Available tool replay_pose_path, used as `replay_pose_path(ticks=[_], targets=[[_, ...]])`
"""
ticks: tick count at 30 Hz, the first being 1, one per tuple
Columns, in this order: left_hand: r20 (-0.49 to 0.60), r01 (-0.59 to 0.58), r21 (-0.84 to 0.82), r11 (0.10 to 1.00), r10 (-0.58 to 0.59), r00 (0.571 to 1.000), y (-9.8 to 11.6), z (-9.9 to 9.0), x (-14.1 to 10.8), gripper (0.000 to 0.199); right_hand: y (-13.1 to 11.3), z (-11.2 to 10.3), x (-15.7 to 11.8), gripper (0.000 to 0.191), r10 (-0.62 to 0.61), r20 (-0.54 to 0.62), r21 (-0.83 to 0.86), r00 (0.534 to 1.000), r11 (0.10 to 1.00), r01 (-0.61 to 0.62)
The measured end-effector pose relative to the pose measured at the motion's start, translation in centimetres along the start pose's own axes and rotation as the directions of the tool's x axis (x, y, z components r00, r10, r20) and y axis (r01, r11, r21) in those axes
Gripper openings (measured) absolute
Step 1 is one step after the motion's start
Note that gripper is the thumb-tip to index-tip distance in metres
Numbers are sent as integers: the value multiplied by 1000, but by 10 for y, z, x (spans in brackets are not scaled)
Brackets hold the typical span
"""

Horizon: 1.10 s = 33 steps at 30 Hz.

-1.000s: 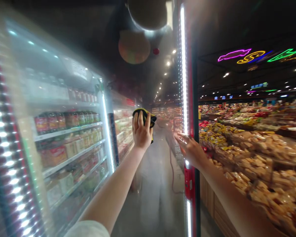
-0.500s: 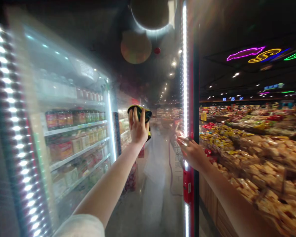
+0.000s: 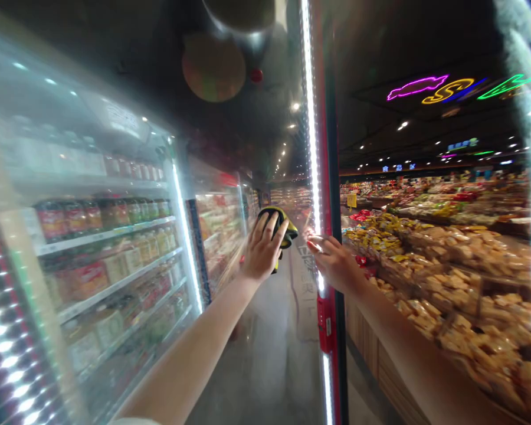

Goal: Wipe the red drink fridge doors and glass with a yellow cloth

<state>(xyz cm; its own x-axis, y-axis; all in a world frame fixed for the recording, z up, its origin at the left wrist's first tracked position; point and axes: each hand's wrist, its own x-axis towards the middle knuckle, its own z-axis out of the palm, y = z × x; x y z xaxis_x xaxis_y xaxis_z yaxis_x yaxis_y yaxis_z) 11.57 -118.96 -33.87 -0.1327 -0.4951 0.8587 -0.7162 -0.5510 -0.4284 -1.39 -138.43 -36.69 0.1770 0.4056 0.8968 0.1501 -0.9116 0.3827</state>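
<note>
My left hand (image 3: 262,251) is closed over a bunched black and yellow cloth (image 3: 288,234) and presses it to the inner side of a glass door (image 3: 269,348). My right hand (image 3: 338,265) grips the door frame (image 3: 333,177), its fingers curled over the lit inner edge beside the glass. A bright LED strip (image 3: 311,118) runs down that edge. Below my right hand, a red part (image 3: 325,330) with a small label sits on the frame. Faint streaks and mirrored-looking lettering show on the glass. My right fingertips are partly lost in glare.
To the left, shelves of jars (image 3: 75,217), bottles and packets show, hazy as in a reflection. On the right, wooden-fronted bins hold packaged food (image 3: 460,283). Neon signs (image 3: 448,91) glow overhead. A pale, twisted, rope-like shape (image 3: 528,118) hangs at the far right.
My left hand has moved the cloth right and slightly down across the glass, closer to the door frame. My right hand stays on the frame. The view has turned a little right.
</note>
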Motion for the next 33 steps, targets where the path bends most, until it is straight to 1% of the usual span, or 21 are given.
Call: replay_pose_path(ticks=[2,3,4,6,8,10,11,13,15,17,18,20,23,25,27,31,33], targets=[[-45,54,-4,999,-54,998,7,7,17,79,1,-1,-1,31,24,-18,5,1000,1000,-24],[-58,57,-6,998,-57,997,10,10,19,77,2,-1,-2,31,32,-25,12,999,999,-32],[-59,36,-10,999,-37,998,13,12,17,75,1,-2,-4,32,38,-32,19,999,999,-37],[-36,-64,-20,998,64,997,19,15,4,69,1,-2,-8,32,47,-47,34,998,998,-45],[-1,-176,-28,984,176,984,22,15,-11,62,0,-1,-11,32,61,-58,55,996,997,-58],[16,-238,-28,971,239,971,24,15,-15,56,2,-1,-13,32,76,-66,92,995,993,-70],[15,-249,-29,968,249,968,24,15,-11,54,3,0,-13,33,85,-70,113,994,991,-77],[2,-236,-36,971,236,972,25,15,8,53,6,0,-11,36,108,-87,154,990,984,-94],[-24,-189,-48,981,188,982,28,17,30,56,9,0,-8,39,141,-118,188,983,975,-118],[-49,-131,-54,990,128,991,33,19,41,57,10,0,-6,40,184,-149,221,972,964,-149],[-57,-111,-55,992,108,992,36,20,41,57,10,0,-5,40,208,-161,236,965,957,-167],[-48,-112,-59,992,109,993,42,22,29,55,10,-1,-4,40,250,-173,261,953,944,-201],[-4,-169,-67,983,170,986,47,24,6,54,9,-2,-2,40,276,-169,285,946,933,-221],[-3,-195,-72,978,196,981,46,25,6,54,10,-4,1,40,279,-173,294,945,930,-221],[-40,-181,-79,980,178,983,43,24,23,56,14,-7,8,38,279,-195,306,940,928,-212],[-137,-86,-68,994,77,988,29,18,85,57,23,-12,32,33,284,-272,331,920,925,-188],[-155,-62,-55,997,53,986,20,14,105,58,24,-14,43,32,295,-294,327,909,925,-194]])
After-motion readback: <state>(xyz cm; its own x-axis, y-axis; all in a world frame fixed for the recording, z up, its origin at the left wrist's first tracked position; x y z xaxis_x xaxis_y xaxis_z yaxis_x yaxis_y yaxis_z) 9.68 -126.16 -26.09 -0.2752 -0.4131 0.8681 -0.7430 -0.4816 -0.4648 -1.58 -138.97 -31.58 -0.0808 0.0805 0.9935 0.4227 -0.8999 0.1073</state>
